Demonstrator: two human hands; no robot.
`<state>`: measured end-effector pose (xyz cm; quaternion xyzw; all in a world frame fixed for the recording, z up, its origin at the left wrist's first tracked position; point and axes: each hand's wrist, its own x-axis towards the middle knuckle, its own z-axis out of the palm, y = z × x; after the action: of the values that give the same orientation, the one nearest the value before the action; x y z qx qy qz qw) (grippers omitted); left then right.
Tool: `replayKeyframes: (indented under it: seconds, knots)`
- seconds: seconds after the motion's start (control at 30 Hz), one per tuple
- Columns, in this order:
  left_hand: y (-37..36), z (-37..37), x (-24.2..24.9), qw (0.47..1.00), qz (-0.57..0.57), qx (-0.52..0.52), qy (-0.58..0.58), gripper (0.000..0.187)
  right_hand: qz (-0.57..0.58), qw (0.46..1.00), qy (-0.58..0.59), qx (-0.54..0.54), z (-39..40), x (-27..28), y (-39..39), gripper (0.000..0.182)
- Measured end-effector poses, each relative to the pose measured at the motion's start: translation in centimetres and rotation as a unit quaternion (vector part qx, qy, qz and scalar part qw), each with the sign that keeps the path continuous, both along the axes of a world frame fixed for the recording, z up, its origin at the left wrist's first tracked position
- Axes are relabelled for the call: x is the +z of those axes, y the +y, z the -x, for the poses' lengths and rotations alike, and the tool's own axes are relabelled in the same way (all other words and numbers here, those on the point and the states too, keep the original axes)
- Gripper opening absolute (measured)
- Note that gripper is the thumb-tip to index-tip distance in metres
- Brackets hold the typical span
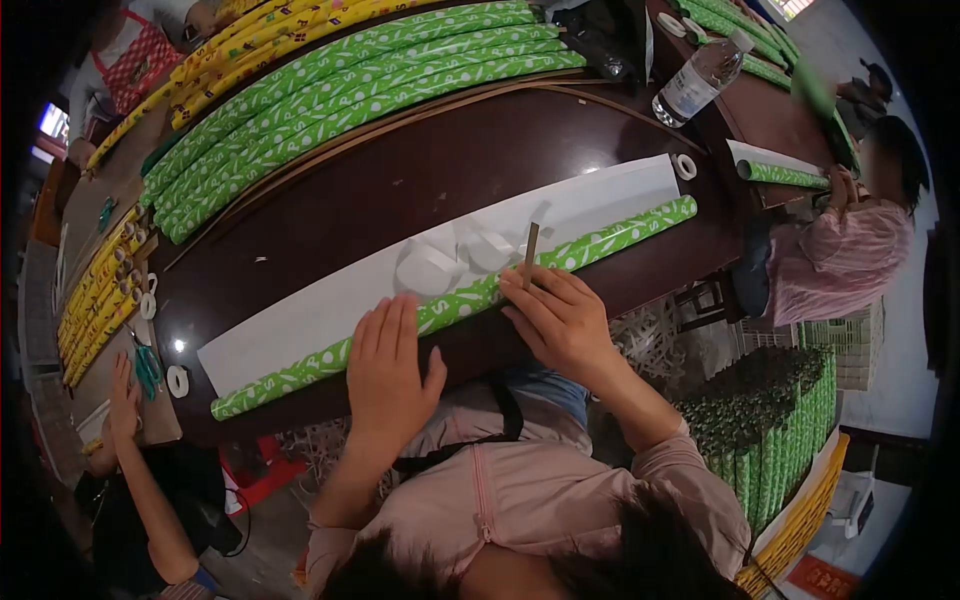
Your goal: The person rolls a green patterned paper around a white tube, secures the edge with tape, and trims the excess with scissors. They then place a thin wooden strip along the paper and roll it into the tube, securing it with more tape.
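A green roll of patterned wrapping paper (pixel 300 378) lies along the dark table, its white underside (pixel 590 205) spread out behind it. My left hand (pixel 390 365) rests flat across the roll with its fingers stretched. Farther right, my right hand (pixel 562 320) pinches a narrow brown strip (pixel 532 245) that stands up from the fingertips, right at the roll. Pale curled strips (pixel 425 268) lie on the white paper between the hands.
Several green rolls (pixel 370 85) and yellow rolls (pixel 270 45) line the table's back. A water bottle (pixel 700 82) stands back right; tape (pixel 685 166) lies below it. Scissors (pixel 148 368) lie left, near another person's hand (pixel 125 400). At right, a person in pink (pixel 840 245) handles a roll.
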<state>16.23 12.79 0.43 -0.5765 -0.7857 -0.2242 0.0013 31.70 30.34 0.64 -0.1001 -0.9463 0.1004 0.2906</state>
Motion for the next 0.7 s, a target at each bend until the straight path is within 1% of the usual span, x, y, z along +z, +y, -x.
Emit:
replayKeyframes:
  seconds: [0.03,0.07,0.13,0.17,0.23,0.27,0.33,0.4,0.43,0.47,0.53,0.6,0.63,0.67,0.7]
  knots:
    - [1.1,-0.3,0.1,1.0,-0.017,-0.005,0.007,0.05,0.002,1.0,-0.002,0.002,-0.1,0.0,0.1,0.036]
    - [1.5,-0.4,-0.3,1.0,-0.022,-0.012,0.004,0.05,-0.002,1.0,-0.004,-0.005,-0.1,0.0,0.1,0.036]
    - [2.3,-0.8,-1.5,1.0,-0.017,0.008,0.021,0.042,0.02,1.0,-0.005,-0.007,-0.2,0.0,0.1,0.039]
    - [2.6,-0.9,-1.7,0.999,-0.028,-0.008,0.017,0.042,0.046,0.999,0.009,-0.015,0.1,0.3,0.1,0.043]
    - [2.5,-0.8,-1.8,0.999,-0.03,0.003,0.034,0.037,0.085,0.994,0.047,-0.042,1.3,1.3,0.0,0.046]
    - [2.5,-0.8,-1.4,0.999,-0.02,-0.002,0.028,0.037,0.091,0.991,0.087,-0.053,2.5,1.3,0.1,0.045]
    - [2.2,-0.5,-2.1,0.999,-0.021,-0.02,0.041,0.038,0.086,0.99,0.093,-0.064,5.0,1.6,-0.1,0.04]
    - [1.9,-0.2,-3.0,0.998,-0.011,-0.018,0.055,0.043,0.111,0.992,0.02,-0.061,7.0,1.3,-0.6,0.034]
    - [2.2,-0.2,-2.9,0.998,-0.013,-0.024,0.056,0.043,0.104,0.993,-0.002,-0.054,7.7,1.0,-0.8,0.026]
    - [2.5,-0.2,-2.7,0.999,-0.003,-0.015,0.048,0.042,0.103,0.993,-0.001,-0.057,7.7,0.8,-0.7,0.026]
    - [2.7,-0.3,-2.3,0.999,0.013,-0.001,0.04,0.042,0.107,0.994,-0.026,-0.022,8.0,0.4,-0.4,0.019]
    - [2.8,-0.4,-1.8,0.999,0.021,0.003,0.041,0.039,0.17,0.985,-0.03,-0.002,6.7,1.7,2.5,0.017]
    - [2.9,-0.5,-1.5,0.999,0.027,0.008,0.035,0.036,0.204,0.978,-0.034,0.011,5.6,3.2,4.7,0.016]
    - [2.9,-0.4,-1.4,0.999,0.031,0.012,0.034,0.036,0.16,0.985,-0.071,-0.001,4.2,5.0,7.1,0.018]
    - [3.0,-0.4,-1.3,0.999,0.027,0.011,0.031,0.035,0.299,0.946,-0.122,-0.016,3.0,7.0,9.1,0.021]
